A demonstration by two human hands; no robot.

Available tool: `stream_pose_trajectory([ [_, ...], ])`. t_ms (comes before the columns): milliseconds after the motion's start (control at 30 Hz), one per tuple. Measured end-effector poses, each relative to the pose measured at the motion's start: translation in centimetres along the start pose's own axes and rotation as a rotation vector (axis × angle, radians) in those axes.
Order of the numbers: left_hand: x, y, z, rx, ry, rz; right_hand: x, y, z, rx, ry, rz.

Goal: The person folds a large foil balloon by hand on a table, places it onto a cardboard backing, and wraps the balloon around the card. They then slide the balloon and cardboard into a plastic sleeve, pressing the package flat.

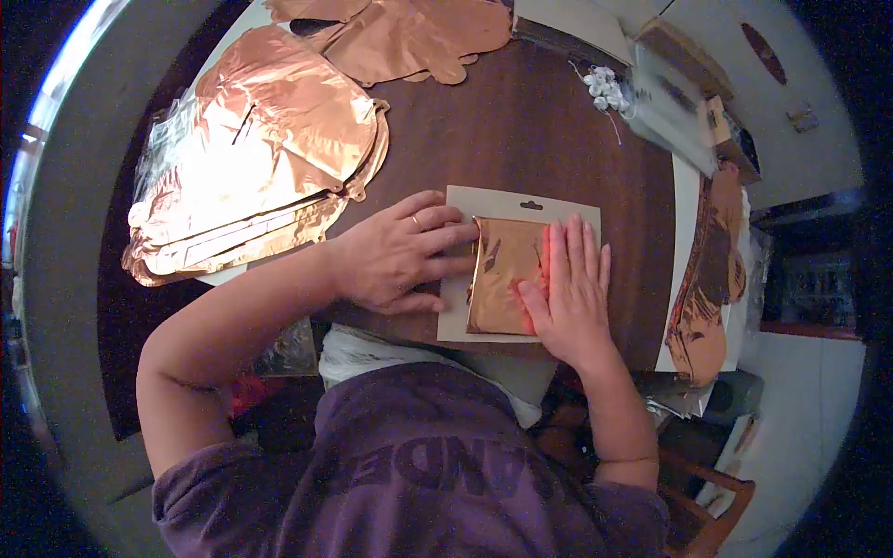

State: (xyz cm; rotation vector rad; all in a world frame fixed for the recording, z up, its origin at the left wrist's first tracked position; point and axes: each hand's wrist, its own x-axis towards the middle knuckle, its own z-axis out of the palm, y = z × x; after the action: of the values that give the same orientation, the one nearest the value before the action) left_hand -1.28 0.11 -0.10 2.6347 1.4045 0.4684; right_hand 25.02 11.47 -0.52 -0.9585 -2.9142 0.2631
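Note:
A folded square of shiny copper-coloured foil [502,288], which looks like a flat foil balloon, lies on a pale backing card [453,321]. The card has a hang slot at its top edge. My right hand [577,288] rests flat along the right side of the foil, fingers together and stretched out, with a reddish reflection beside it. From the left, my left hand [400,251], with a ring on one finger, reaches over the card's left part. Its fingers are extended and slightly apart, the tips touching near the foil's left edge.
On the brown table [428,139], a large stack of flat copper foil balloons [279,121] lies left, with more foil [400,37] at the back. White string [605,88] lies back right near boxes [581,33]. Further foil pieces [707,279] lie along the right edge.

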Motion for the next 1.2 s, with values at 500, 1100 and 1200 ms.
stream_pose_trajectory([
  [500, -0.9, -2.5, -0.3, -0.040, 0.229, 0.078, -0.1, 0.3, 0.1, -0.003, -0.001, -0.007],
  [1100, 4.1, -1.3, 0.3, -0.264, 0.150, -0.553, 0.0, 0.1, -0.2, 0.008, -0.014, -0.002],
  [1200, 5.0, -0.4, -1.2, -0.551, 0.029, -0.794, 0.0, 0.0, -0.3, 0.005, -0.009, 0.004],
])
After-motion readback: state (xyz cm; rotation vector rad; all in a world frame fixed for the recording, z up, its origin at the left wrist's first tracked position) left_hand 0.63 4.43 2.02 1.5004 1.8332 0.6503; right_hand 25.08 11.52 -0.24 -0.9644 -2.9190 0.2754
